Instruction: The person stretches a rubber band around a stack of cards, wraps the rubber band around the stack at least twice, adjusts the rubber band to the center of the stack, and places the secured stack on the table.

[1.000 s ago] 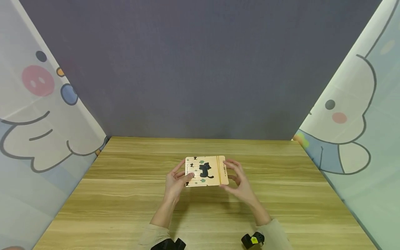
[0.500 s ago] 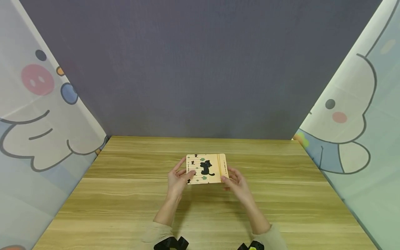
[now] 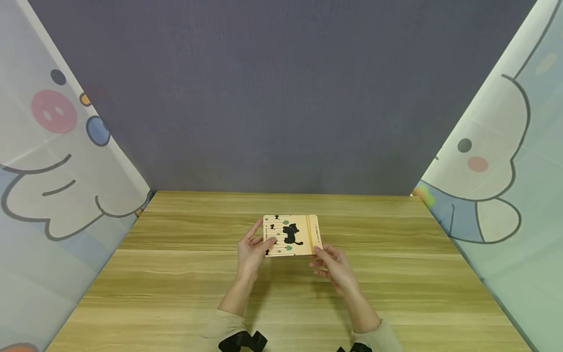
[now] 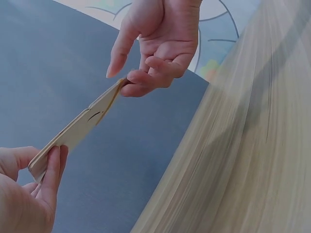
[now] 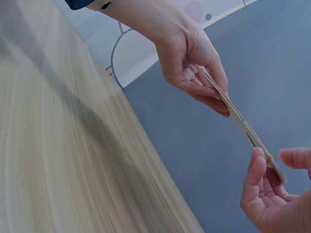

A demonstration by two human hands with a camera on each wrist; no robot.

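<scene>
Gripping the notebook (image 3: 303, 225) by its left end: the left hand (image 3: 250, 252) — thumb on top, fingers underneath. The right hand (image 3: 337, 269) is at the notebook's opposite end, by the yellow band (image 3: 310, 233); fingers loosely bent and touching from below, thumb standing apart, off the cover per both wrist views. Notebook is in the air, black cat print (image 3: 291, 233) facing up. Table (image 3: 176, 274) lies below the notebook, gray backdrop (image 3: 281, 98) beyond it, cartoon cloths (image 3: 488, 117) well out to either side of it.
</scene>
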